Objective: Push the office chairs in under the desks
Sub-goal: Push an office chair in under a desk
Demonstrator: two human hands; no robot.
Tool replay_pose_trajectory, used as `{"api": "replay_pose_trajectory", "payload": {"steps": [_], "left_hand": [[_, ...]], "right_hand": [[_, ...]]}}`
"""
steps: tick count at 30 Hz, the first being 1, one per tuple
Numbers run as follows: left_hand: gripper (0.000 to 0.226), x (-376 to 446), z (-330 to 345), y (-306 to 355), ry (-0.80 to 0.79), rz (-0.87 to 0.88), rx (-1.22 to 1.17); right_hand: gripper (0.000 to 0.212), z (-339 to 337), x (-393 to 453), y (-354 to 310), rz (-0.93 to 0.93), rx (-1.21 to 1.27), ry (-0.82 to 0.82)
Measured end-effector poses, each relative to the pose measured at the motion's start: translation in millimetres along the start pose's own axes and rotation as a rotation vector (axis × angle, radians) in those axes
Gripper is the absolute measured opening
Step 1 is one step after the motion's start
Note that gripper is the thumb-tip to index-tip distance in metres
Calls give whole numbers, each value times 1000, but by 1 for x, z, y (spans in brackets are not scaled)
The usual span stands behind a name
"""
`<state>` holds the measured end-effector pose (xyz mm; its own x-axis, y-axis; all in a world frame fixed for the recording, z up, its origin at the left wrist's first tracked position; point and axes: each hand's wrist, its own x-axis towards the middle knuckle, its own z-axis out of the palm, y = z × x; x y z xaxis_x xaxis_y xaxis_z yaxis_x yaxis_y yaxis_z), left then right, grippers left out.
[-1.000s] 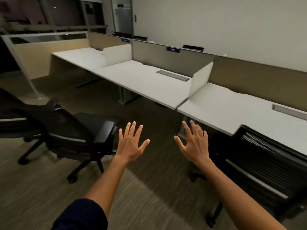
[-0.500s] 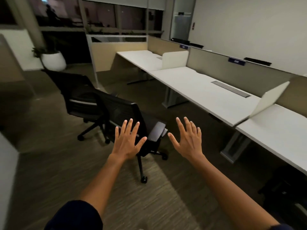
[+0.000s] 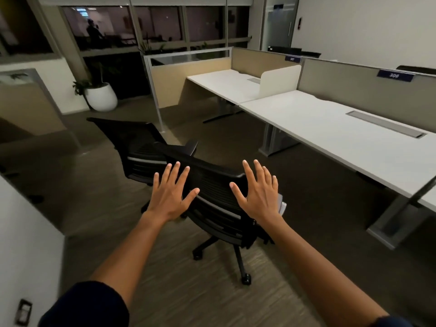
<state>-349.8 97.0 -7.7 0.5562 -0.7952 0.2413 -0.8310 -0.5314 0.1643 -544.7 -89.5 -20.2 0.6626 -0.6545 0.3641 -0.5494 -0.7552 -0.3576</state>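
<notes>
Head view shows both arms stretched forward, left hand [image 3: 171, 197] and right hand [image 3: 258, 197] spread flat with fingers splayed, grasping nothing. They hover at the top of the near chair's backrest [image 3: 212, 185]; whether the palms actually touch the mesh, I cannot tell.

Progress check: none of the work on show is finished. The near office chair [image 3: 219, 208] stands out on the floor at the centre, well apart from the counters. A second office chair [image 3: 132, 142] sits just behind it at 11 o'clock, the two nearly touching, and it too is out in the open. Both are left to do, by my read.

Now the room to move. The middle counter [image 3: 330, 128] runs from 1 to 3 o'clock, its long front edge facing the chairs, with dark open floor [image 3: 236, 142] between. Its steel leg [image 3: 271, 140] stands at 1 o'clock and another leg [image 3: 398, 220] at 3 o'clock, so the gap between them looks like the slot to aim for. The far counter [image 3: 226, 83] at 12 o'clock has its own opening beneath. At 9 o'clock a white wall [image 3: 21, 244] crowds the left side. A white planter [image 3: 101, 96] sits far off at 10 o'clock, out of the way.
</notes>
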Motion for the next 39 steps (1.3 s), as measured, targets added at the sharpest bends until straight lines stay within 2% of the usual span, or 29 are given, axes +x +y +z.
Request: {"api": "replay_pose_trajectory", "payload": {"steps": [7,12,19,26,31,39], "left_hand": [[78,78,6,-50,-37,45,2],[79,127,18,-77,-71,94,-16],[78,193,37,-132,-149,201,-25],[76,241,53,-184,-256,351,-63],[78,258,60,-188,-238,480,-60],[92,281,64,-180,-197,606,-61]], "right_hand": [[81,47,57,-35,17,-22,21],[83,68,86,-57,64,-76,-107],[80,96,116,-83,205,-118,-173],[71,114,117,-97,365,-413,8],[65,114,118,-100,447,-432,69],[74,121,119,-114,616,-463,115]]}}
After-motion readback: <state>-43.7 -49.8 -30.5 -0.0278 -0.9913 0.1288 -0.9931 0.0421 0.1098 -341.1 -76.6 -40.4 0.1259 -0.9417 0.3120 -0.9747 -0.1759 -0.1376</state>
